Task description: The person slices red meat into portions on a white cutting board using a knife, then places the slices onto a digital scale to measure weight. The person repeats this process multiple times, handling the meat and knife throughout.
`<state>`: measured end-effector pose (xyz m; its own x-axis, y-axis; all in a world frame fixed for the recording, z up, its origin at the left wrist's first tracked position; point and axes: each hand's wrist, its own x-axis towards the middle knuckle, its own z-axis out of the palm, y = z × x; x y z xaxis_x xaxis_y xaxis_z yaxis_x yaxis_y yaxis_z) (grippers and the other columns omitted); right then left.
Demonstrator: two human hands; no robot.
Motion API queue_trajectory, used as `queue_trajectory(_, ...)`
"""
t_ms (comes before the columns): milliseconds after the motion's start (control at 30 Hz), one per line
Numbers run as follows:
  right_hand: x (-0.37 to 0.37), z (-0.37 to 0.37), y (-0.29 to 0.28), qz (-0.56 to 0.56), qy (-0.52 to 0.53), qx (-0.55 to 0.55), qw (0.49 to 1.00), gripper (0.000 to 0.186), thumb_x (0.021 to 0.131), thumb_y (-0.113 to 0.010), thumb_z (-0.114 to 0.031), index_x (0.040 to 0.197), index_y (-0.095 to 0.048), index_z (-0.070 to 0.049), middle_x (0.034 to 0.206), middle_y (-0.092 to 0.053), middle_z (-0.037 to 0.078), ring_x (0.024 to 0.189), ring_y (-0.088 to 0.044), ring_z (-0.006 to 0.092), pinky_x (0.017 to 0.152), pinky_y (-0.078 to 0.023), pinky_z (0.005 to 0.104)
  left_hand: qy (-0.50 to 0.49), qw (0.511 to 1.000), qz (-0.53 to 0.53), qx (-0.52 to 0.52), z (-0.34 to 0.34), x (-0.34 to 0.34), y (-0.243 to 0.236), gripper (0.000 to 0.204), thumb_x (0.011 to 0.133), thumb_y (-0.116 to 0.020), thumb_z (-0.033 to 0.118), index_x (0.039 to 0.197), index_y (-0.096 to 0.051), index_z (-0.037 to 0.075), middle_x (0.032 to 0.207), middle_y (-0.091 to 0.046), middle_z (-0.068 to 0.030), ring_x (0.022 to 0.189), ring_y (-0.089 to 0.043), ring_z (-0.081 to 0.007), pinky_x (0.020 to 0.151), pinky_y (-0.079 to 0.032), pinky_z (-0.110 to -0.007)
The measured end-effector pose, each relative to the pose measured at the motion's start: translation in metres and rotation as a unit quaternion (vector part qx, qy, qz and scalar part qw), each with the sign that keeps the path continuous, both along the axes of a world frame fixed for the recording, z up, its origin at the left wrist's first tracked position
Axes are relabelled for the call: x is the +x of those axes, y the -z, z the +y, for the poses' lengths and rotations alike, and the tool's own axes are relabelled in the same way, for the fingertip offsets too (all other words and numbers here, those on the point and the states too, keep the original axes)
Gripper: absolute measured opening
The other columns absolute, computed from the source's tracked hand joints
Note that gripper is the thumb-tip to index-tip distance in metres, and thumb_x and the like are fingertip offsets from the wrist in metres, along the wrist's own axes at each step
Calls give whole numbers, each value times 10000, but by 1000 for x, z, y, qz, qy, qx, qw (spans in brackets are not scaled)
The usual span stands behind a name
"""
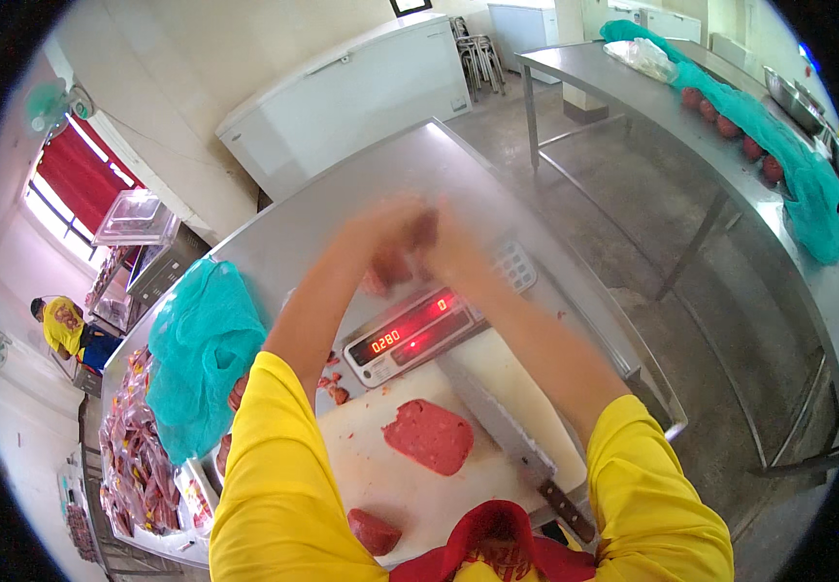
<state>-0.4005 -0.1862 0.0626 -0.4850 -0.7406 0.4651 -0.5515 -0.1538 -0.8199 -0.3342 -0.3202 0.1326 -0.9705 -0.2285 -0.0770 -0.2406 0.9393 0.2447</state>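
Observation:
Both hands are blurred by motion over the scale's weighing area. My left hand [390, 223] and my right hand [448, 247] are at dark red meat [419, 230]; their grip is unclear. More meat [378, 276] lies beneath them. The scale [378, 369] has lit red displays and a keypad [513, 264] to the right. Below it, a white cutting board [351, 446] bears a round red meat slice [427, 436], a long knife [568, 509] with a brown handle, and another meat piece [373, 530]. Meat scraps [335, 388] sit left of the board.
At left are teal netting [201, 359] and bagged meat [128, 456]. A second steel table [575, 60] on the right holds netting [803, 233], meat balls [727, 126] and bowls [793, 102]. A chest freezer [342, 107] stands behind. A person [65, 325] is at far left.

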Motion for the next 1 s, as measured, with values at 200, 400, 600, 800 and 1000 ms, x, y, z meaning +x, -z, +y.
queue_trajectory(200, -4, -19, 28, -10, -91, 114, 989, 771, 761, -651, -85, 1351, -206, 137, 1155, -507, 354, 1103, -491, 483, 960, -404, 458, -21, 991, -91, 91, -26, 25, 0, 542, 687, -695, 111, 1214, -571, 87, 1188, -577, -118, 1137, -526, -271, 978, -414, -371)
queue_trajectory(400, 4, -30, 41, 61, -130, 111, 983, 746, 745, -573, -92, 1380, -223, 81, 1209, -489, 345, 1193, -415, 487, 1016, -355, 454, -212, 899, 258, 283, -37, 84, 38, 534, 922, -509, 425, 1253, -540, 7, 1288, -545, -126, 1204, -489, -218, 1012, -372, -339)
queue_trajectory(600, -11, -31, 23, 80, -94, 194, 973, 737, 682, -547, -96, 1369, -327, 58, 1252, -492, 321, 1223, -440, 431, 1035, -352, 411, -327, 852, 292, 286, -21, 84, 81, 761, 941, -252, 622, 1249, -548, -8, 1273, -555, -152, 1207, -484, -236, 1023, -342, -357)
queue_trajectory(800, -59, -4, -8, 23, -76, 132, 988, 603, 672, -531, -107, 1265, -514, 1, 1172, -577, 272, 1122, -559, 343, 985, -404, 365, -411, 822, 329, 219, -27, 115, 38, 806, 909, -173, 687, 1244, -581, 78, 1277, -565, -106, 1237, -442, -244, 1021, -306, -419)
queue_trajectory(1000, -60, 7, -21, 56, -71, 61, 994, 533, 701, -517, -98, 1224, -551, -7, 1186, -596, 212, 1122, -568, 298, 976, -414, 358, -410, 770, 432, 227, -24, 155, 16, 756, 910, -229, 677, 1199, -612, 93, 1242, -590, -92, 1214, -478, -227, 1018, -287, -433)
